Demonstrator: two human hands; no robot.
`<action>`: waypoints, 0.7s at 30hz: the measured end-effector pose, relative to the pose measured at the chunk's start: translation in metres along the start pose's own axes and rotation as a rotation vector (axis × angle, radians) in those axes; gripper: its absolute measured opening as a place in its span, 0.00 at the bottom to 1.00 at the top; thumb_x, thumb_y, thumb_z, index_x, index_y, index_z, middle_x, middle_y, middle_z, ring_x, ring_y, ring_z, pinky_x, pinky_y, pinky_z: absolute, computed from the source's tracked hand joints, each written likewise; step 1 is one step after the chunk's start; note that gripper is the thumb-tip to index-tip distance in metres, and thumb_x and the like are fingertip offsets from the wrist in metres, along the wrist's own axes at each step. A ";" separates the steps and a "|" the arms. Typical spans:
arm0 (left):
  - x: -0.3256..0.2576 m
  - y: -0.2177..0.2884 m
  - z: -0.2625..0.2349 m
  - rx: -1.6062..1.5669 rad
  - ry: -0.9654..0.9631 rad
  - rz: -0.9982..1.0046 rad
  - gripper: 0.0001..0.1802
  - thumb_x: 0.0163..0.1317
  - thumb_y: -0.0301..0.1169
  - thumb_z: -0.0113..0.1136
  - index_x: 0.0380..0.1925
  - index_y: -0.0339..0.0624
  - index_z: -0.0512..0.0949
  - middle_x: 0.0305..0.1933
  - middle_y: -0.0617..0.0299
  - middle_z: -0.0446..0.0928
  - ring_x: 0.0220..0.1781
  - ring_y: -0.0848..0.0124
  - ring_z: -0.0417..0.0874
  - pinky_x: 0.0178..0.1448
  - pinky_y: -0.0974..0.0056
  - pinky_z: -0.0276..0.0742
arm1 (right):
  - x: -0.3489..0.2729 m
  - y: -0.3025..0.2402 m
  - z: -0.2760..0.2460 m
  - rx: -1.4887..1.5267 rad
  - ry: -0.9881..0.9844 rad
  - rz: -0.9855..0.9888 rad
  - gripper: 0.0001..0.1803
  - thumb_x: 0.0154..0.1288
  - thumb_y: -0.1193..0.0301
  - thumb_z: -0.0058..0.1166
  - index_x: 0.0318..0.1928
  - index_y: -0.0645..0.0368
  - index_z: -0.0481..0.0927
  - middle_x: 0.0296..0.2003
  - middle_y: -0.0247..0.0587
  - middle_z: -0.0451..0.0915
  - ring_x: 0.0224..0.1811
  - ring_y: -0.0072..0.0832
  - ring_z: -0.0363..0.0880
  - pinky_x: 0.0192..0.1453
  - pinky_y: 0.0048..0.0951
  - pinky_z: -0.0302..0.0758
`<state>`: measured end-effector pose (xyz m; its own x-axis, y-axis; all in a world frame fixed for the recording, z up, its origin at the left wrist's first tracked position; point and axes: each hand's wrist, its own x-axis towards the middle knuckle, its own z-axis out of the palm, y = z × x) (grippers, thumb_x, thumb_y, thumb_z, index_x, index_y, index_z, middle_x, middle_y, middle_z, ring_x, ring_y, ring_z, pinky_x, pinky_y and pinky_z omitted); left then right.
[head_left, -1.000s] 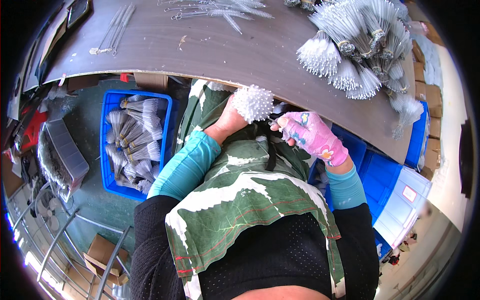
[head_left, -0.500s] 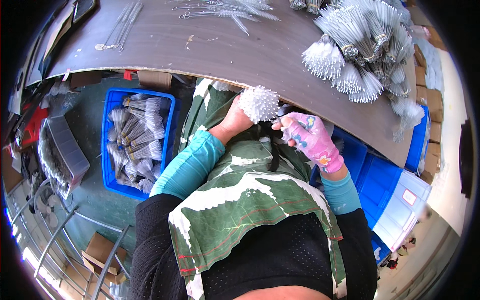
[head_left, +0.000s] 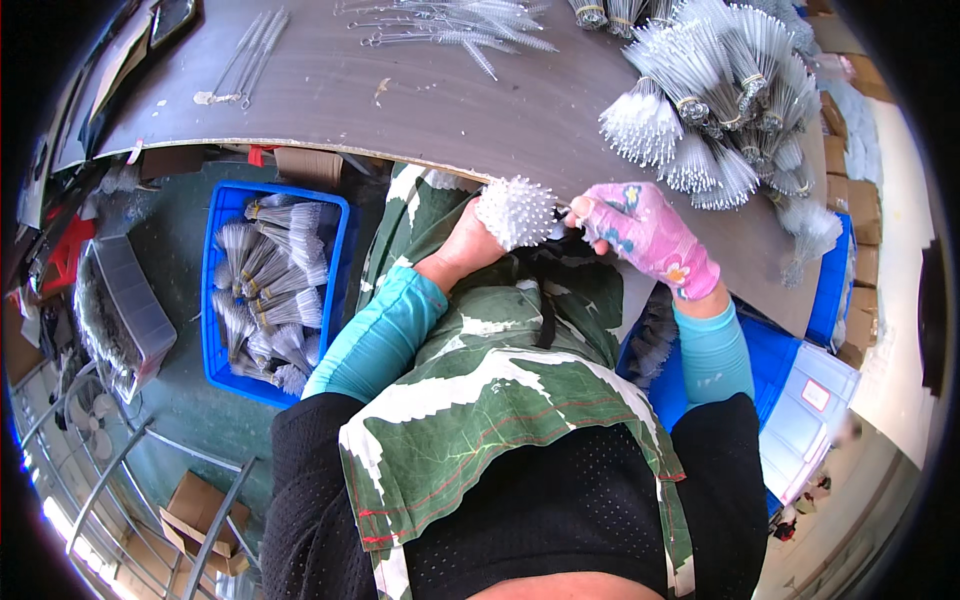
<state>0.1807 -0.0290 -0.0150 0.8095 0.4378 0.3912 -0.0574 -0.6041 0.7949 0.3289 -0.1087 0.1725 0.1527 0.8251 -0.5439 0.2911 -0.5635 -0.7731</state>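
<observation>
My left hand (head_left: 470,240) grips a bundle of thin white-tipped brushes (head_left: 518,210), bristle ends up, just below the front edge of the grey-brown worktable (head_left: 400,100). My right hand (head_left: 645,235), in a pink flowered glove, is closed around something small and dark beside the bundle; what it is cannot be made out. A black strap hangs down from between the hands over my green leaf-print apron (head_left: 500,400). Bound bunches of the same white brushes (head_left: 710,100) lie heaped on the table's far right.
Loose single brushes (head_left: 450,20) lie at the table's far edge. A blue crate of brush bunches (head_left: 270,285) stands on the floor at my left. A grey bin (head_left: 125,310) is further left, blue bins (head_left: 790,370) at my right, cardboard boxes (head_left: 195,510) below.
Both hands with the brush bundle have stayed close together at the table edge; the right hand has shifted slightly upward and closed in toward the bundle.
</observation>
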 end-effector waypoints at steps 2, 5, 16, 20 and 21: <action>-0.002 -0.004 0.003 -0.132 0.006 -0.050 0.15 0.56 0.42 0.59 0.37 0.45 0.77 0.37 0.56 0.76 0.42 0.56 0.76 0.47 0.54 0.68 | 0.009 -0.009 -0.006 -0.195 -0.061 -0.073 0.17 0.65 0.60 0.48 0.35 0.63 0.80 0.23 0.29 0.75 0.21 0.14 0.68 0.24 0.18 0.64; -0.004 -0.006 0.004 -0.069 0.014 -0.006 0.15 0.55 0.42 0.59 0.37 0.46 0.77 0.37 0.57 0.76 0.42 0.57 0.75 0.48 0.54 0.69 | 0.021 -0.023 -0.012 -0.397 -0.081 -0.102 0.20 0.63 0.58 0.51 0.31 0.66 0.79 0.17 0.41 0.75 0.19 0.25 0.73 0.28 0.29 0.70; -0.007 -0.008 0.002 -0.314 -0.051 -0.103 0.13 0.57 0.35 0.55 0.42 0.46 0.76 0.41 0.58 0.77 0.46 0.63 0.76 0.49 0.60 0.71 | 0.050 -0.047 -0.018 -0.653 -0.349 -0.006 0.21 0.61 0.56 0.51 0.31 0.66 0.80 0.16 0.42 0.75 0.17 0.26 0.73 0.28 0.30 0.70; -0.008 -0.010 0.004 -0.314 -0.029 -0.077 0.14 0.58 0.32 0.54 0.44 0.45 0.76 0.43 0.58 0.77 0.46 0.63 0.77 0.50 0.61 0.71 | 0.055 -0.035 -0.021 -0.805 -0.366 -0.329 0.22 0.61 0.55 0.50 0.30 0.66 0.80 0.18 0.48 0.77 0.19 0.35 0.76 0.32 0.33 0.72; -0.008 -0.010 0.004 -0.316 -0.031 -0.075 0.14 0.58 0.32 0.54 0.44 0.45 0.76 0.43 0.58 0.77 0.46 0.63 0.77 0.50 0.61 0.71 | 0.056 -0.030 -0.022 -0.805 -0.364 -0.327 0.22 0.61 0.55 0.50 0.30 0.66 0.80 0.18 0.48 0.77 0.19 0.35 0.76 0.32 0.33 0.72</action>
<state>0.1775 -0.0295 -0.0276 0.8354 0.4501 0.3153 -0.1711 -0.3323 0.9275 0.3491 -0.0448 0.1724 -0.3167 0.7975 -0.5136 0.8534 0.0032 -0.5212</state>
